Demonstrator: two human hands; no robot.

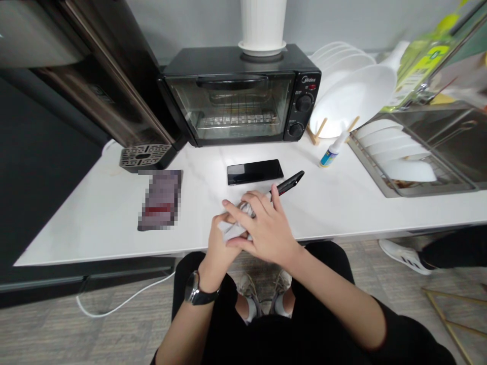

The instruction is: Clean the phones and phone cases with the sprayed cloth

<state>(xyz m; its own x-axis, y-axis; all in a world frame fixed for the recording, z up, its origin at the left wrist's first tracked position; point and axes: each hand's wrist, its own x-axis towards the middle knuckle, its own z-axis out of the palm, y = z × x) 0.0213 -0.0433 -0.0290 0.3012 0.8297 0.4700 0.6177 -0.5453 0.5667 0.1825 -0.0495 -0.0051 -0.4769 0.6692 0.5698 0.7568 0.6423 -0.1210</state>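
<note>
Over the counter's front edge, my left hand, with a watch on its wrist, is closed on a slim black phone. Most of the left fingers are hidden under the right hand. The phone's far end sticks out tilted past the right fingers and shows a little red along its side. My right hand lies across the left, its fingers bent over a crumpled white tissue pressed between the hands. Just beyond them a second phone lies flat, its dark glossy face up.
A toaster oven bears a white pot. A small spray bottle stands before racked white plates. Right is a sink with a dish rack; left, a drinks machine and a blurred-out flat item. Another person's shoe shows.
</note>
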